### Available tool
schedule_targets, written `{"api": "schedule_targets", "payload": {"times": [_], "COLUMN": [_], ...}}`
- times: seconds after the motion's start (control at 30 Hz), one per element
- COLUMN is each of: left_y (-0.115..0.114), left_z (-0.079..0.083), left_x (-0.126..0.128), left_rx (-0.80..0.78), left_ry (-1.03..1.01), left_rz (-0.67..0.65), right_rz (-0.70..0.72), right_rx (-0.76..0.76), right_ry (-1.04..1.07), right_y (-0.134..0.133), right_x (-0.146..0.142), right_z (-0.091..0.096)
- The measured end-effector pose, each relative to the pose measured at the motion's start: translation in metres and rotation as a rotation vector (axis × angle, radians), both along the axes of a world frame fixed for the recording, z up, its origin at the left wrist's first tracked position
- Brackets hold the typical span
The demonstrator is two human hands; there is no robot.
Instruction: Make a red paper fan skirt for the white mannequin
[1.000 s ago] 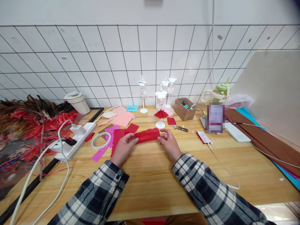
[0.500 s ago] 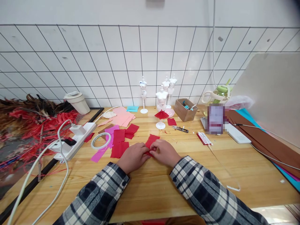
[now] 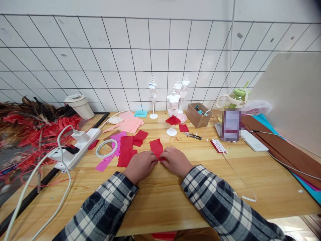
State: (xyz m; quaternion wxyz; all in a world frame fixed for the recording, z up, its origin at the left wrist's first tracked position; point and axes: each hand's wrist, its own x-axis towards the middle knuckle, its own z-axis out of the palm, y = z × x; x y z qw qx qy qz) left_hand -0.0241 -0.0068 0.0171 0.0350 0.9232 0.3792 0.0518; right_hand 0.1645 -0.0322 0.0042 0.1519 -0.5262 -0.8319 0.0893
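Note:
Between my two hands lies a small piece of red crepe paper (image 3: 156, 147), its far end resting on the table. My left hand (image 3: 142, 164) pinches its near left corner. The near right corner is pinched by the fingers of my right hand (image 3: 176, 161). Left of my hands are more red pieces (image 3: 126, 158) on top of a magenta sheet (image 3: 104, 164). Beyond my hands stands a small white dress form (image 3: 173, 102) with a fringed red skirt (image 3: 173, 120) around its stand.
A roll of double-sided tape (image 3: 97, 151) and a power strip (image 3: 75, 155) with cables are on the left. Thread snips (image 3: 193, 135), a brown box (image 3: 197, 117) and a red-and-white packet (image 3: 219, 146) lie right of the middle. Pink sheets (image 3: 130, 121) lie farther back.
The red piece has turned, its far end now pointing to the left instead of the right. My fingertips have drawn slightly apart along its near edge. The camera view has shifted a little.

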Motion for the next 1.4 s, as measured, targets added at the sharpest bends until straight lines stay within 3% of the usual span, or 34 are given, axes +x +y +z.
{"api": "schedule_targets", "payload": {"times": [0.3,0.6,0.8,1.07,1.4], "left_y": [0.001,0.004,0.003,0.006,0.004], "left_z": [-0.003,-0.005,-0.005,-0.006,-0.006], "left_x": [0.004,0.006,0.008,0.006,0.007], "left_rx": [0.069,0.032,0.021,0.001,0.036], "left_ry": [-0.029,-0.042,-0.059,-0.061,-0.063], "left_rz": [-0.061,-0.019,-0.028,-0.01,-0.028], "right_rz": [-0.057,-0.091,-0.085,-0.14,-0.091], "right_rx": [-0.075,-0.131,-0.051,-0.11,-0.054], "right_ry": [-0.051,-0.044,-0.091,-0.082,-0.174], "right_y": [0.001,0.0,-0.002,-0.002,-0.003], "right_x": [-0.003,-0.003,-0.003,-0.004,-0.006], "right_z": [-0.002,0.003,0.005,0.004,0.005]}}
